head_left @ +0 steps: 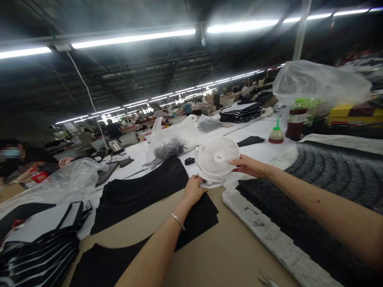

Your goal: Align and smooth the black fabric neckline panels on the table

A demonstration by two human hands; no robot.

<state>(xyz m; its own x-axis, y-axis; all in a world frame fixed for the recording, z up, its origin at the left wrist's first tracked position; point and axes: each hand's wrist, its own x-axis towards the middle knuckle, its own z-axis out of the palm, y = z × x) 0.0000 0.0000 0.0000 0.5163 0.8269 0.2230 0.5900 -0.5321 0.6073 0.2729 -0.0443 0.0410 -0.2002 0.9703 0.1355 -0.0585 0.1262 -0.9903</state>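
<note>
A small white desk fan (216,157) stands on the long work table, its round grille facing me. My left hand (194,190) grips the fan's base at the lower left; a thin bracelet circles that wrist. My right hand (248,165) holds the right rim of the grille, fingers curled around its edge. Black fabric pieces (143,187) lie just left of the fan, and a dark grey textured mat (329,179) lies under my right forearm.
Clear plastic bags (176,137) and stacked black pieces (241,112) sit behind the fan. A red-capped glue bottle (276,134) and drink bottles (296,119) stand at the right. Folded black-and-white stacks (38,243) fill the left. Brown card (227,255) covers the near table. Other people work far off.
</note>
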